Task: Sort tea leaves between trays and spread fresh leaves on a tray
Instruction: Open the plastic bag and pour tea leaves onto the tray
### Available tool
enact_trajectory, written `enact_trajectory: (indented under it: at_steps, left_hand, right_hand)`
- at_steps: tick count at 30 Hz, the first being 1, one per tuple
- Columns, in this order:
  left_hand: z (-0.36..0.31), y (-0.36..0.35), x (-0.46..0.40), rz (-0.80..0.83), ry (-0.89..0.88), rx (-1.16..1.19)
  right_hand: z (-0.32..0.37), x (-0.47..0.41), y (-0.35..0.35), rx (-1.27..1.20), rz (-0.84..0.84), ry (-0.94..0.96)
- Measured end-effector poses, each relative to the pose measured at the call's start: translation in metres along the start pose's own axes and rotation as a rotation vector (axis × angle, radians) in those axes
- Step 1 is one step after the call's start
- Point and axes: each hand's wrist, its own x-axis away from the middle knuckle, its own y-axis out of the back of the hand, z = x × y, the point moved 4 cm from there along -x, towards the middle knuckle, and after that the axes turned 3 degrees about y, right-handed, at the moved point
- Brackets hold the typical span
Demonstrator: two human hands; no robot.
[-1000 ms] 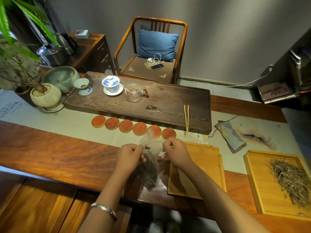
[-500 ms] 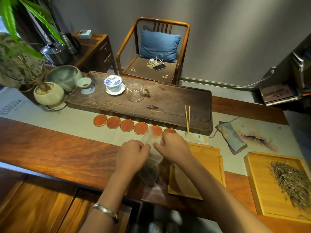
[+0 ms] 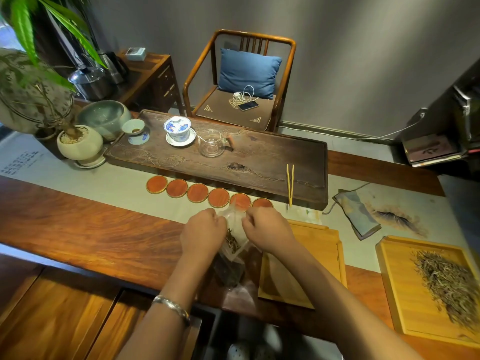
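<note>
gripping the top of a clear plastic bag (image 3: 235, 245), both hands are up close together over the near edge of the wooden table (image 3: 85, 235). the left hand (image 3: 202, 233) has its fingers curled round the bag's upper left edge, a metal bracelet (image 3: 172, 306) on its wrist. the right hand (image 3: 267, 229) pinches the upper right edge, just across from it. the bag hangs down between the wrists, and inside it sit tea leaves (image 3: 231, 241), pale strands near the top and a darker clump lower down. whether the bag's mouth is parted or sealed, can't tell from here.

just to the right of the bag, an empty bamboo tray (image 3: 319, 245) lies on the table, partly under the right forearm. well off to the right, a second bamboo tray (image 3: 394, 281) carries a loose spread of pale dry leaves (image 3: 446, 281).

beyond the hands, a row of round orange coasters (image 3: 197, 192) lines the cloth runner (image 3: 104, 183), and behind them a dark wooden tea board (image 3: 259, 162) holds a blue-and-white lidded cup (image 3: 177, 128), a glass pitcher (image 3: 211, 142) and yellow tweezers (image 3: 290, 184).
</note>
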Motion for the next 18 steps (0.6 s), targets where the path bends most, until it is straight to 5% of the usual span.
enact_trajectory:
  at_steps: [11, 15, 18]
  left_hand:
    - [0.021, 0.015, -0.004, -0.024, 0.036, 0.201]
    - [0.023, 0.005, 0.011, 0.267, -0.07, 0.585]
    - [0.025, -0.007, 0.03, 0.364, -0.265, 0.558]
  right_hand:
    - [-0.029, 0.008, 0.009, -0.21, -0.087, -0.193]
    - [-0.028, 0.01, 0.002, -0.421, -0.054, -0.209]
    - [-0.026, 0.011, 0.0, -0.457, -0.048, -0.187]
